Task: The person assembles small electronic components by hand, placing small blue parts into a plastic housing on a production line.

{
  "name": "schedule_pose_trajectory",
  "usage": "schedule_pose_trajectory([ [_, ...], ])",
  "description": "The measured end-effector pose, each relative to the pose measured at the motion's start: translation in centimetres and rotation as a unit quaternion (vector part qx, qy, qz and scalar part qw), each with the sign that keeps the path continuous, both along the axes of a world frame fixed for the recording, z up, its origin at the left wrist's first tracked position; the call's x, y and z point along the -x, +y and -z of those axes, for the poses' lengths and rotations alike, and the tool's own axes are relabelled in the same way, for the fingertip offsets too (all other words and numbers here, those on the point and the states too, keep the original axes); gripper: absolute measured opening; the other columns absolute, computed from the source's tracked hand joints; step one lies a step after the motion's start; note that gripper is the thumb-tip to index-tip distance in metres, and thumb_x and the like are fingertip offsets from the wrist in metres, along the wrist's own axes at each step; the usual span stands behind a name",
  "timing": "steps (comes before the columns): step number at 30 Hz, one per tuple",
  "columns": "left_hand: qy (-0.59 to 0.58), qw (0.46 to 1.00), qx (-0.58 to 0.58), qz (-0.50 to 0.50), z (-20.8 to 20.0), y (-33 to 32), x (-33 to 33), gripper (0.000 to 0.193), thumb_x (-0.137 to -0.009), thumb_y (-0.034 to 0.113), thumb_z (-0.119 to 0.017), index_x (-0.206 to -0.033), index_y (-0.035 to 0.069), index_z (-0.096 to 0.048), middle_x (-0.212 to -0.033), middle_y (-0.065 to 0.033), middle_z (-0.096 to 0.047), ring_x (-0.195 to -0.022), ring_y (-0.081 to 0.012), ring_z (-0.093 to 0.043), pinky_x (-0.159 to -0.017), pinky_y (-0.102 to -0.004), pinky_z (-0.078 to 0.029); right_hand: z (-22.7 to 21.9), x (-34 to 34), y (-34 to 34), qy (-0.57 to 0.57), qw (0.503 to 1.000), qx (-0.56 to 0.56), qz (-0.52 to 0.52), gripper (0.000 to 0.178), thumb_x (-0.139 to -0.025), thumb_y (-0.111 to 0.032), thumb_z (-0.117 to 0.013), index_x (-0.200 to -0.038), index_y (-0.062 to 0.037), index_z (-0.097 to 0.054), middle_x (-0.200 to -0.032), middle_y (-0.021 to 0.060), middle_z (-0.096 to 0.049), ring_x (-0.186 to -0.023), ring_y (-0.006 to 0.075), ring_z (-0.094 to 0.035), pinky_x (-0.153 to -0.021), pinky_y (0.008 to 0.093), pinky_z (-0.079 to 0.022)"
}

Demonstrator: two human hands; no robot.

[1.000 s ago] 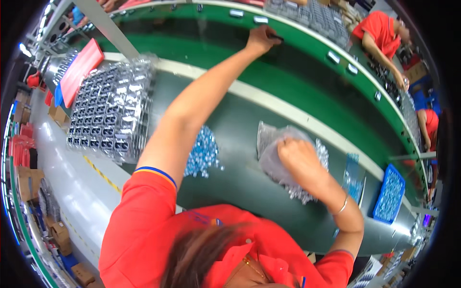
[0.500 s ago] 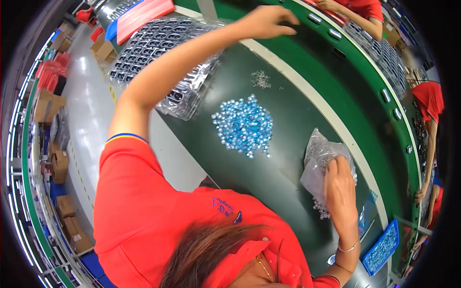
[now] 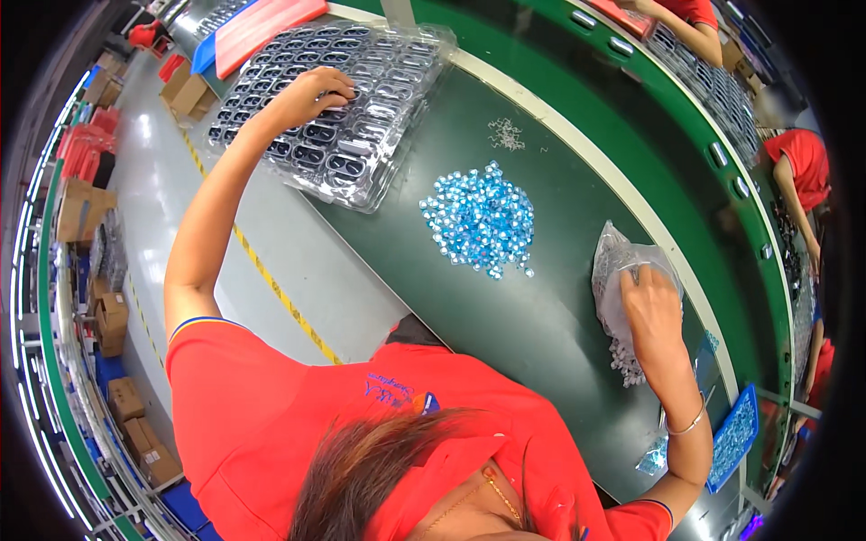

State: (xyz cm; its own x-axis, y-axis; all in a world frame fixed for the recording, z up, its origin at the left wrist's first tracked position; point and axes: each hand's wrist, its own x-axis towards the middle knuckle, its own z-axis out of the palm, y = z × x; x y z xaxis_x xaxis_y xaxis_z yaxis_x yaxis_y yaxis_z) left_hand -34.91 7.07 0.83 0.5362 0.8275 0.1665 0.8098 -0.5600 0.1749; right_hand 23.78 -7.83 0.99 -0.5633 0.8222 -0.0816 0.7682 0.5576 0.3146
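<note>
My left hand [image 3: 314, 96] is over a clear plastic blister tray [image 3: 386, 95], fingers curled down at one of its pockets. Many pockets hold black oval parts [image 3: 346, 166]. Something dark shows by the fingertips, too small to make out. My right hand [image 3: 653, 312] reaches into the mouth of a clear plastic bag [image 3: 606, 261] of small silvery pieces, its fingers bent and their tips hidden. Below the bag lies a cluster of small clear beads [image 3: 626, 362]. Between the hands a heap of shiny blue beads [image 3: 483, 219] rests on the dark green table.
Thin wire pieces [image 3: 506, 134] lie beyond the blue heap. A blue bin [image 3: 732, 440] of blue beads stands at the right. Past the pale rail, a green conveyor [image 3: 577, 99] carries several small parts. Co-workers in red [image 3: 801, 167] sit across it.
My left hand has come back from over the conveyor to the blister tray, its fingers now curled. My right hand stays at the bag. The view has shifted slightly.
</note>
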Motion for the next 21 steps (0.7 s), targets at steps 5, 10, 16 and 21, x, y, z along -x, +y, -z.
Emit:
schedule_pose_trajectory([
  [5,0.09,0.986,-0.132,0.049,-0.4,-0.1,-0.3,0.02,-0.09,0.01,-0.067,-0.108,0.002,-0.068,-0.116,-0.011,-0.066,-0.111,-0.029,-0.062,-0.098,-0.0371,-0.047,-2.8,-0.2,-0.4,0.004,0.998,-0.059,0.006,0.012,-0.071,0.001,-0.064,-0.082,-0.0005,-0.059,-0.083,0.0141,-0.056,-0.082,0.0292,-0.061,-0.071,0.0375,-0.051],
  [10,-0.131,0.988,-0.08,-0.005,-3.9,-2.1,-8.5,0.017,-0.092,0.006,-0.066,-0.108,0.003,-0.068,-0.115,-0.0082,-0.066,-0.11,-0.0237,-0.062,-0.097,-0.0347,-0.047,-7.5,0.6,-0.3,0.198,0.975,-0.095,0.019,0.02,-0.073,0.007,-0.065,-0.092,0.0011,-0.064,-0.089,0.0129,-0.056,-0.082,0.0282,-0.059,-0.068,0.0374,-0.048],
  [16,-0.6,0.765,0.211,0.097,-2.9,-6.6,-27.7,0.048,-0.084,-0.002,-0.075,-0.126,-0.007,-0.052,-0.116,-0.0177,-0.066,-0.108,-0.0223,-0.065,-0.095,-0.0326,-0.052,-9.5,3.1,2.3,0.483,0.871,-0.08,-0.034,0.025,-0.077,0.013,-0.069,-0.099,0.001,-0.073,-0.082,0.0104,-0.06,-0.072,0.0211,-0.054,-0.064,0.0302,-0.043],
  [21,-0.688,0.628,0.32,0.172,-2.4,-7.3,-33.3,0.043,-0.083,-0.009,-0.073,-0.123,-0.008,-0.056,-0.115,-0.0171,-0.066,-0.108,-0.0218,-0.066,-0.093,-0.0332,-0.056,-9.7,3.0,4.4,0.541,0.84,0.002,-0.039,0.021,-0.08,0.01,-0.07,-0.099,0.0023,-0.073,-0.08,0.0078,-0.062,-0.073,0.017,-0.053,-0.063,0.0279,-0.041],
])
